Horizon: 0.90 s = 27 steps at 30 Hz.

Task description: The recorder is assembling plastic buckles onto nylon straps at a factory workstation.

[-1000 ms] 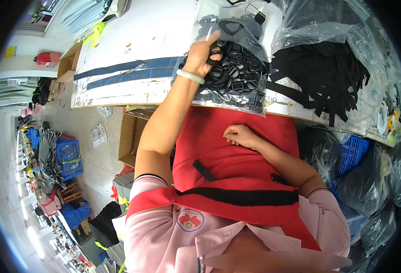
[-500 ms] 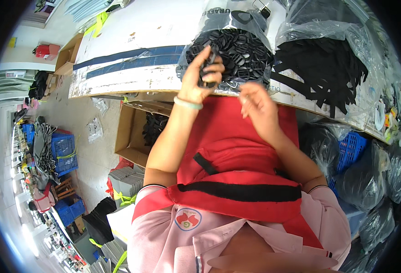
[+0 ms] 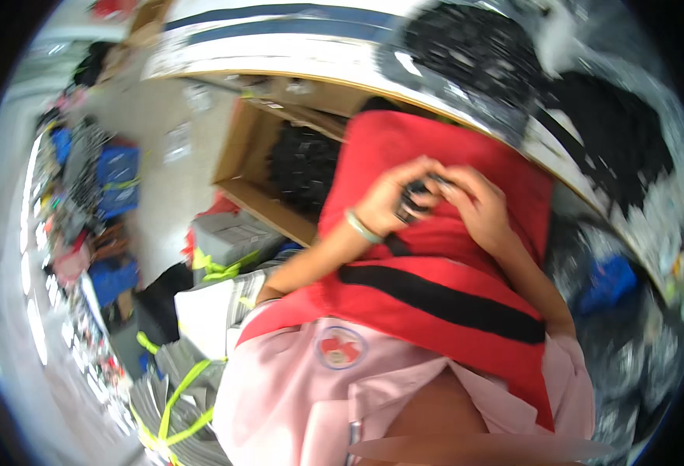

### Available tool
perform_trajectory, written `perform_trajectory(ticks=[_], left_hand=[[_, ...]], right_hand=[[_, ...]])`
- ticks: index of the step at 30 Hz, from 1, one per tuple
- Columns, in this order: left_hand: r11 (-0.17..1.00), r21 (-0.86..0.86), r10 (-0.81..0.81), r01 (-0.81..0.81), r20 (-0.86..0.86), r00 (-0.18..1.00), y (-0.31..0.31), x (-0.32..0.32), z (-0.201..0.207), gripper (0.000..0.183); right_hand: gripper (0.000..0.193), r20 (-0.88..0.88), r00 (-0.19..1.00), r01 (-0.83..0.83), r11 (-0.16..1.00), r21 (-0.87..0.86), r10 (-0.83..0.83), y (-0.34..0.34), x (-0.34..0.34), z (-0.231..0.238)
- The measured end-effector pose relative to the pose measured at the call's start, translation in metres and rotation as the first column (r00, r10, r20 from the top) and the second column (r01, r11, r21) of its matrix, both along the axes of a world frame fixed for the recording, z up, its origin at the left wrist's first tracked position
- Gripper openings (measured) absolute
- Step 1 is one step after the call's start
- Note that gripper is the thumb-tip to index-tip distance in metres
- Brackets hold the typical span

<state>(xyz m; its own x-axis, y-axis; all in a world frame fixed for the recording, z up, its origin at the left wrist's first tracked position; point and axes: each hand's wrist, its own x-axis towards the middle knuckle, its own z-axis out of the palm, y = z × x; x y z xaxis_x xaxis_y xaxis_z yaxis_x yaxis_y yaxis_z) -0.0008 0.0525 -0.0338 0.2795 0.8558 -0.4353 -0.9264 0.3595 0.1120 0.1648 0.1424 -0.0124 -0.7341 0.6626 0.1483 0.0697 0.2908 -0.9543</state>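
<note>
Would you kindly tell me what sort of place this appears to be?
It looks like a workshop or small factory floor, probably for assembly or packing: small black parts sit in the left hand, an open cardboard box holds dark pieces, and blue crates stand on the floor.

Held buckles (image 3: pixel 413 203) blurred, partly hidden

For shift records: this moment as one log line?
left grip: holds small black buckle-like pieces; right grip: beside left; below: red fabric apron
</note>
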Motion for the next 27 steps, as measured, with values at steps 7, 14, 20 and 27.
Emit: perform_trajectory(ticks=[7,14,20,27], left_hand=[[0.923,-0.292,0.310,-0.249,0.186,0.932,-0.029,0.012,-0.034,0.018],[0.948,-0.006,0.295,-0.317,0.384,0.875,-0.022,0.018,-0.039,0.022],[0.958,-0.127,0.282,-0.257,0.250,0.926,-0.011,0.015,-0.038,0.020],[0.984,-0.111,0.147,-0.141,0.044,0.988,-0.014,0.003,-0.013,0.004]], right_hand=[[0.011,0.004,0.989,-0.138,0.927,-0.347,0.149,-0.021,-0.007,-0.006],[0.010,0.000,0.948,-0.305,0.911,-0.275,0.318,-0.035,-0.012,-0.008],[0.009,0.070,0.969,-0.219,0.958,-0.186,0.235,-0.027,-0.008,0.003],[0.023,0.033,0.999,-0.001,0.779,-0.628,0.028,0.002,-0.005,0.015]])
